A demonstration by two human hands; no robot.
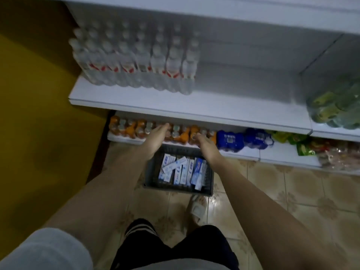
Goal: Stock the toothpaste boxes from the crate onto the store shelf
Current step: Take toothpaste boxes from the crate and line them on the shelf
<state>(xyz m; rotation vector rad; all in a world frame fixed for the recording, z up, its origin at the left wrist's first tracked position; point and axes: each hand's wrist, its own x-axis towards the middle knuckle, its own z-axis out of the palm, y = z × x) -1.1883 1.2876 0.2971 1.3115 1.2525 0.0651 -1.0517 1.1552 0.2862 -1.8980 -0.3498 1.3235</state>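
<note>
On the floor below both empty, spread hands, left hand [157, 135] and right hand [206, 145], the toothpaste boxes [182, 171] lie lengthwise in the grey crate [153, 168], the right hand nearer.

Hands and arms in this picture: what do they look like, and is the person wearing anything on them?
Both the left hand and the right hand are bare: no gloves, and no rings or watch that I can make out in the dim, blurred view. The forearms are uncovered too. A light grey short sleeve shows at the left upper arm.
</note>
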